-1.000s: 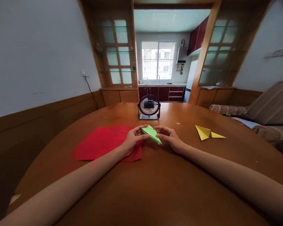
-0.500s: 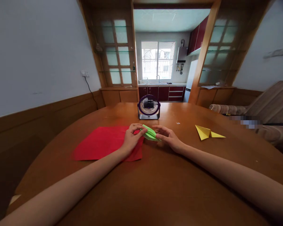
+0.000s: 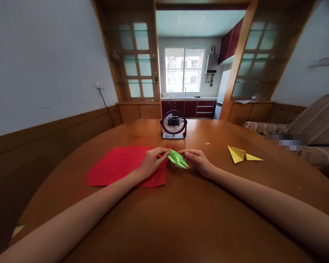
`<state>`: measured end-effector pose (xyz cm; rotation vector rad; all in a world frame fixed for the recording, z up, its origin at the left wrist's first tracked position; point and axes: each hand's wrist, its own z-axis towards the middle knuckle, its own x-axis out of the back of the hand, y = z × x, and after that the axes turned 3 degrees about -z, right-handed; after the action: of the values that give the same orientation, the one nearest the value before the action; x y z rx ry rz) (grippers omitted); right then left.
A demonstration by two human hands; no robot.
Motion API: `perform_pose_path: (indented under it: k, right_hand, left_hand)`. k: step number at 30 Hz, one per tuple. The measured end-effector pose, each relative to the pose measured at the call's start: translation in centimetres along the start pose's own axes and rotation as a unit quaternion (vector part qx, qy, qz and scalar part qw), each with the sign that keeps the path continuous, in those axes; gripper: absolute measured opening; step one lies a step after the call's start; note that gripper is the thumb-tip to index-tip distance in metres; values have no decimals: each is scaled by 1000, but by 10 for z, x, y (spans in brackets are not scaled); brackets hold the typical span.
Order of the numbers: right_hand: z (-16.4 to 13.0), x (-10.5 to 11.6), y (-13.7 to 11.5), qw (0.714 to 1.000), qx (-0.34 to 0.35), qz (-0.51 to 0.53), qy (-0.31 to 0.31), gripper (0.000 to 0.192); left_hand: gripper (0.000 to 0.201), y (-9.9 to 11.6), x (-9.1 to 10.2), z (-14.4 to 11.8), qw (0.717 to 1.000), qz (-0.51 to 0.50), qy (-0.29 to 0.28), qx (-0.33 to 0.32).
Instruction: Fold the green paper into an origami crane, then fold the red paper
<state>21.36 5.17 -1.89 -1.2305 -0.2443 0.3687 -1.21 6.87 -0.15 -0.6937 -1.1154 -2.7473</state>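
A piece of light green folded paper (image 3: pixel 177 159) is held over the table between my two hands, its lower right tip pointing down towards me. My left hand (image 3: pixel 152 160) pinches its upper left end between thumb and fingers. At its right side, the bent fingers and thumb of my right hand (image 3: pixel 197 160) close on the upper edge; their exact contact is partly hidden. Under and beside my left hand lies a flat red sheet of paper (image 3: pixel 115 166). A yellow folded paper plane (image 3: pixel 237 155) rests on the table to the right.
A small purple desk fan (image 3: pixel 173 123) stands on the brown wooden table (image 3: pixel 164 219) beyond my hands. A small clear scrap (image 3: pixel 207 143) lies right of the fan. A striped sofa (image 3: pixel 315 124) is at the right.
The green paper has tilted, its right end dropping and its folds spreading more into view. My right thumb has slid up off its face; my left hand has turned slightly.
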Motion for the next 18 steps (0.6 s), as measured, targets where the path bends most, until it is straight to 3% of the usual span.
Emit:
perform_pose_path:
  k: [5,11,14,18]
  right_hand:
    - [-1,-4,-6,996,24,-76,30,30]
    - [-2,-7,-9,992,14,-126,18,35]
    - [-2,-8,-7,982,24,-188,10,37]
    - [-4,-11,-6,968,111,-226,13,39]
  left_hand:
    - [27,6,-8,4,990,-71,91,84]
    - [39,3,-19,9,915,-273,215,205]
    - [39,3,-22,7,906,-284,227,217]
    - [39,6,-24,4,908,-299,184,229]
